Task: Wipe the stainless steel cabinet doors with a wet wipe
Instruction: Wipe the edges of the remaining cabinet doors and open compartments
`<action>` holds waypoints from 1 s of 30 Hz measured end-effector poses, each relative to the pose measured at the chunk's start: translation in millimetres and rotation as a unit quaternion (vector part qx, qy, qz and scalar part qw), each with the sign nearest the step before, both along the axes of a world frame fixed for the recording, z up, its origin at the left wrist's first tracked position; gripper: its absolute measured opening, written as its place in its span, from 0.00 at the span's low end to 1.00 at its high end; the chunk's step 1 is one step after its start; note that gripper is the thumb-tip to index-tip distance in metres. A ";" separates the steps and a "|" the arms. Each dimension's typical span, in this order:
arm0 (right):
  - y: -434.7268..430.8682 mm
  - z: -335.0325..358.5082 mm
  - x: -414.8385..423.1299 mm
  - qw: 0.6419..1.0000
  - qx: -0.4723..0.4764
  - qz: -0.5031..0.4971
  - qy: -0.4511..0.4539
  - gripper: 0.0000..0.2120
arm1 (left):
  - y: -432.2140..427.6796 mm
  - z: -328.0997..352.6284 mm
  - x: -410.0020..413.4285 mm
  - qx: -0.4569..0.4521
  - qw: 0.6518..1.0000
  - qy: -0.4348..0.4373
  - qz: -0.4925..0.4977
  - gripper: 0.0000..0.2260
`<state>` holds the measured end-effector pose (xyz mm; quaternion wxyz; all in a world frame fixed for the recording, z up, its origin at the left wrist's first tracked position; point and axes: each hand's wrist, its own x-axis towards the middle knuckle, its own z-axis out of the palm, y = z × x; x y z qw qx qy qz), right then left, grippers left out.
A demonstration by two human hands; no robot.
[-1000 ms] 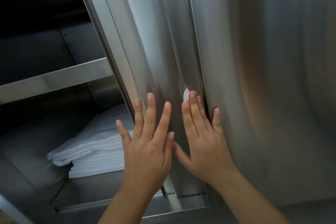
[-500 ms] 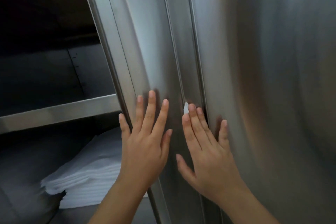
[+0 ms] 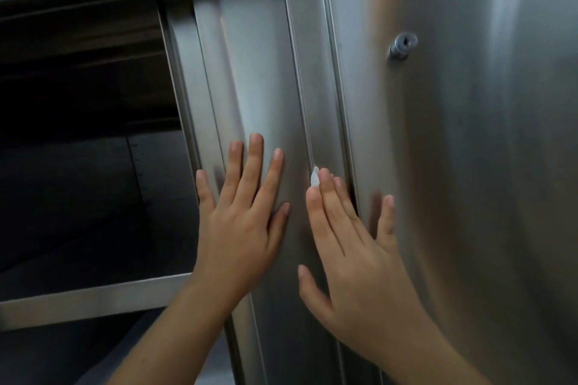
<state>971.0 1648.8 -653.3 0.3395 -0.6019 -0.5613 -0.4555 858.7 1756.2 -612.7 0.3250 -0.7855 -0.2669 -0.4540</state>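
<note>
A: Left hand (image 3: 240, 222), what's it doing?

B: Flat on the left door (image 3: 266, 72), fingers straight & spread, nothing in it. Pinky is over the door's left edge, w/ the dark cabinet opening (image 3: 78, 166) just beyond it.

A: Right hand (image 3: 353, 259)?

B: Also flat, fingers straight, not curled round anything. Index, middle & ring lie close together along the left door's right edge strip. Pinky is splayed off to the right, tip on the right door (image 3: 484, 197), so the hand spans the seam btwn the two doors.

A: Where's the wipe (image 3: 314, 176)?

B: Only a small white bit shows, poking out just above the right index fingertip & against the door's ridge. The rest is hidden under the fingers, can't tell how much. It looks pressed, not pinched.

A: Hands touching?

B: No, side by side, narrow strip of door btwn them.

A: Anything else nearby?

B: Round lock (image 3: 402, 45) on the right door, well above & a bit right of the right pinky. Shelf (image 3: 93, 294) inside the opening, left of the left wrist & lower.
</note>
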 end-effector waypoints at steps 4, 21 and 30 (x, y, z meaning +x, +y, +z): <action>0.9 31.0 0.8 1.000 0.002 -0.007 -0.008 0.33 | 1.7 36.4 -0.2 0.022 1.000 -0.003 -0.008 0.26; 4.7 150.2 -1.7 0.999 -0.019 -0.029 -0.020 0.35 | 24.1 81.6 -1.1 0.091 0.994 -0.005 -0.054 0.24; 2.7 163.8 -0.9 0.998 -0.046 -0.039 -0.025 0.35 | 24.8 80.4 -0.4 0.089 0.994 -0.001 -0.059 0.25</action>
